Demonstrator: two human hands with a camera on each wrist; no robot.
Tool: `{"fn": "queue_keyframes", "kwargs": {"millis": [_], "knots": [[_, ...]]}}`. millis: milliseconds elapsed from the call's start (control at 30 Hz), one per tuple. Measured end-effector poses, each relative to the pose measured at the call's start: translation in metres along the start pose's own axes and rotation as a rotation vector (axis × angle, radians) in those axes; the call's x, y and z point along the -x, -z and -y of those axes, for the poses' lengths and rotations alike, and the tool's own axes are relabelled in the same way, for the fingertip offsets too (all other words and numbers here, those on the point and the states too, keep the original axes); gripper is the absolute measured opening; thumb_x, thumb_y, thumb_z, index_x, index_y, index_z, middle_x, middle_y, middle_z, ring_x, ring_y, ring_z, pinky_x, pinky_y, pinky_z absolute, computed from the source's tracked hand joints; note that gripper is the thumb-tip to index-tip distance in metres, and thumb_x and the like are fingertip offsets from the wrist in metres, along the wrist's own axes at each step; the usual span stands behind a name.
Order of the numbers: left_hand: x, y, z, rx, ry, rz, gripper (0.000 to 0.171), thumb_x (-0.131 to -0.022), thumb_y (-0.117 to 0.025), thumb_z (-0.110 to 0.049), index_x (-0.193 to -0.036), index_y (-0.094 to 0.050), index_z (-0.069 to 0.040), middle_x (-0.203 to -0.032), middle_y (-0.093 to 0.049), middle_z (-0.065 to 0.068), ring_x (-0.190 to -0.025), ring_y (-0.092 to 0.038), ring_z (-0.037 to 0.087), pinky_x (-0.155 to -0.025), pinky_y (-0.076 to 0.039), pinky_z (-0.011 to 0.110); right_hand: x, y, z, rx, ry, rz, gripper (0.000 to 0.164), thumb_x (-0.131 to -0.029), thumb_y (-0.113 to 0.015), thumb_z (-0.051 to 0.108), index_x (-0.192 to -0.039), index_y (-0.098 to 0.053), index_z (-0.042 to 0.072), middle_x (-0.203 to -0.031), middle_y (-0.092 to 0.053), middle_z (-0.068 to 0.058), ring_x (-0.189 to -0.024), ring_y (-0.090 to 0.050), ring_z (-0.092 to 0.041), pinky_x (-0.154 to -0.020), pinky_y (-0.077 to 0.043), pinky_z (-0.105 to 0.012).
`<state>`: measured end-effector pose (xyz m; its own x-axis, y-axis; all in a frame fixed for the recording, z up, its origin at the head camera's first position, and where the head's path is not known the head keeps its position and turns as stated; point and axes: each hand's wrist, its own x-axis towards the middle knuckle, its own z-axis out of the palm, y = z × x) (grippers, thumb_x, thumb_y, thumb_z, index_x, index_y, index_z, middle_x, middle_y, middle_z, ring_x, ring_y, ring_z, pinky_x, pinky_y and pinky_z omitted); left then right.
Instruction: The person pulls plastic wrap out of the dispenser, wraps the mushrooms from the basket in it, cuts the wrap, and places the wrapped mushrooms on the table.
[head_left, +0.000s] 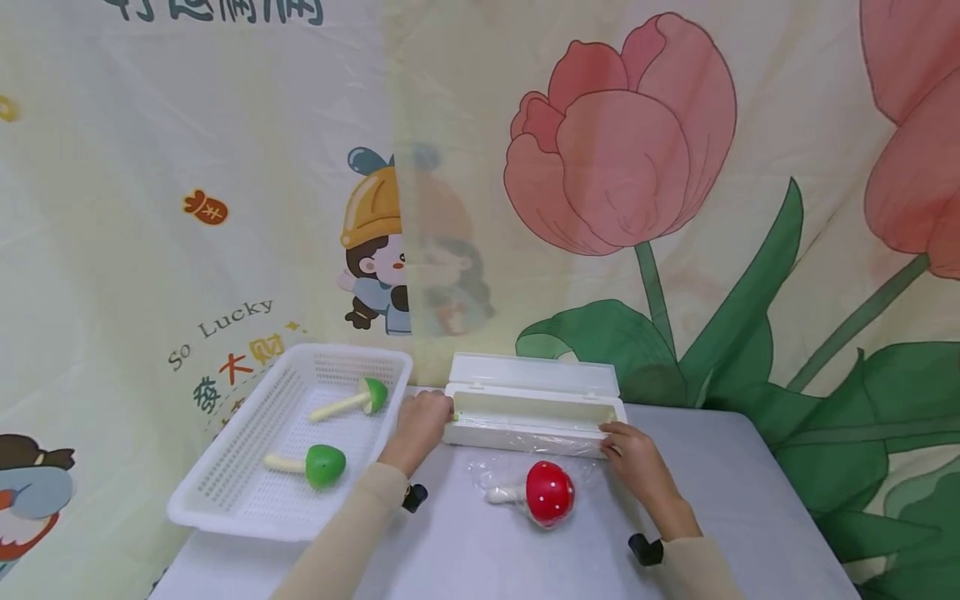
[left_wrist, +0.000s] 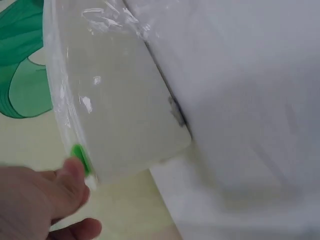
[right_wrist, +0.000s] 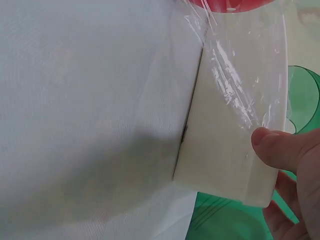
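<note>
A white cling film box point(head_left: 525, 437) stands on the table with its lid point(head_left: 532, 375) raised at the back. Clear film point(left_wrist: 95, 17) hangs over its front and reaches the table. There lies a red toy mushroom point(head_left: 550, 494) with white dots, film around it; whether film is also beneath cannot be told. At the box's left end my left hand point(head_left: 424, 421) pinches a small green slider point(left_wrist: 81, 159) between thumb and finger. My right hand point(head_left: 637, 462) grips the right end of the box, its thumb point(right_wrist: 267, 140) on gathered film at the edge. Its other fingertips are partly hidden.
To the left, a white perforated basket point(head_left: 225, 517) holds two green-capped toy mushrooms, one point(head_left: 326, 467) near and one point(head_left: 375, 396) farther back. A printed curtain point(head_left: 465, 83) hangs right behind the table point(head_left: 720, 492). Both wrists carry small black cameras.
</note>
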<state>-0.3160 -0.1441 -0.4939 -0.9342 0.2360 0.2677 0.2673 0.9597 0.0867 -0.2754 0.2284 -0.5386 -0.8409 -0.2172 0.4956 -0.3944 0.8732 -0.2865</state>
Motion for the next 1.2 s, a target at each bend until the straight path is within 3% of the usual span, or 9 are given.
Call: {"fn": "queue_keyframes", "kwargs": {"millis": [200, 300, 467, 667, 833, 933, 1000, 1100, 1200], "knots": [[0.005, 0.001, 0.005, -0.006, 0.010, -0.007, 0.004, -0.087, -0.079, -0.014, -0.085, -0.077, -0.017, -0.082, -0.071, 0.000, -0.075, -0.064, 0.021, -0.068, -0.049, 0.041, -0.001, 0.001, -0.004, -0.015, 0.015, -0.003, 0.013, -0.077, -0.085, -0.007, -0.087, -0.078, -0.003, -0.116, -0.074, -0.018, -0.111, -0.070, -0.038, -0.093, -0.056, -0.049], [0.011, 0.000, 0.002, 0.029, 0.009, -0.064, 0.010, -0.086, -0.082, -0.017, -0.094, -0.077, -0.014, -0.089, -0.073, 0.004, -0.080, -0.067, 0.024, -0.069, -0.053, 0.044, 0.001, 0.004, -0.004, -0.043, -0.007, 0.036, 0.017, -0.080, -0.082, -0.007, -0.095, -0.076, -0.002, -0.121, -0.072, -0.021, -0.118, -0.066, -0.042, -0.097, -0.053, -0.052], [0.035, -0.004, -0.015, 0.228, 0.047, -0.141, 0.018, -0.088, -0.081, -0.018, -0.104, -0.075, -0.011, -0.090, -0.071, 0.004, -0.079, -0.066, 0.021, -0.066, -0.054, 0.038, 0.011, 0.012, -0.004, -0.065, -0.057, 0.050, 0.035, -0.082, -0.079, -0.008, -0.115, -0.070, -0.001, -0.129, -0.065, -0.024, -0.129, -0.055, -0.048, -0.103, -0.049, -0.060], [0.061, -0.019, -0.039, 0.469, 0.142, -0.044, 0.008, -0.092, -0.076, -0.019, -0.096, -0.075, -0.013, -0.078, -0.063, -0.005, -0.068, -0.055, 0.008, -0.056, -0.044, 0.026, 0.024, 0.016, 0.005, -0.096, -0.119, -0.041, 0.038, -0.084, -0.079, -0.003, -0.121, -0.067, -0.003, -0.126, -0.064, -0.026, -0.124, -0.055, -0.049, -0.100, -0.049, -0.065], [0.066, -0.035, -0.047, 0.572, 0.274, 0.070, 0.023, -0.091, -0.077, -0.027, -0.103, -0.073, -0.007, -0.080, -0.064, -0.001, -0.068, -0.057, 0.013, -0.057, -0.046, 0.032, 0.030, 0.012, 0.011, -0.188, -0.361, -0.056, 0.030, -0.093, -0.073, 0.008, -0.118, -0.065, -0.006, -0.113, -0.068, -0.025, -0.106, -0.065, -0.040, -0.087, -0.057, -0.054], [0.069, -0.047, -0.051, 0.613, 0.308, 0.135, 0.029, -0.090, -0.078, -0.027, -0.107, -0.071, -0.005, -0.079, -0.064, -0.001, -0.069, -0.056, 0.015, -0.060, -0.047, 0.034, 0.036, 0.003, 0.015, -0.237, -0.459, -0.012, 0.023, -0.093, -0.071, 0.009, -0.111, -0.067, -0.005, -0.102, -0.070, -0.019, -0.094, -0.067, -0.032, -0.079, -0.058, -0.044], [0.072, -0.055, -0.054, 0.626, 0.289, 0.140, 0.029, -0.088, -0.080, -0.024, -0.108, -0.070, -0.006, -0.079, -0.062, -0.002, -0.070, -0.055, 0.014, -0.061, -0.046, 0.033, 0.042, -0.005, 0.020, -0.283, -0.479, 0.048, 0.019, -0.094, -0.071, 0.010, -0.108, -0.068, -0.002, -0.097, -0.072, -0.014, -0.090, -0.068, -0.026, -0.077, -0.058, -0.038], [0.077, -0.062, -0.062, 0.652, 0.239, 0.080, 0.032, -0.084, -0.081, -0.016, -0.112, -0.069, -0.007, -0.081, -0.061, -0.003, -0.070, -0.054, 0.012, -0.062, -0.045, 0.031, 0.050, -0.014, 0.031, -0.383, -0.487, 0.165, 0.022, -0.098, -0.070, 0.019, -0.113, -0.069, 0.004, -0.101, -0.073, -0.007, -0.092, -0.069, -0.020, -0.079, -0.060, -0.033], [0.081, -0.068, -0.072, 0.643, 0.155, 0.001, 0.041, -0.082, -0.083, -0.013, -0.119, -0.066, -0.010, -0.090, -0.064, -0.001, -0.078, -0.058, 0.013, -0.067, -0.048, 0.032, 0.054, -0.020, 0.045, -0.483, -0.496, 0.277, 0.042, -0.097, -0.072, 0.035, -0.130, -0.063, 0.010, -0.117, -0.071, -0.007, -0.100, -0.068, -0.019, -0.084, -0.061, -0.035]]}}
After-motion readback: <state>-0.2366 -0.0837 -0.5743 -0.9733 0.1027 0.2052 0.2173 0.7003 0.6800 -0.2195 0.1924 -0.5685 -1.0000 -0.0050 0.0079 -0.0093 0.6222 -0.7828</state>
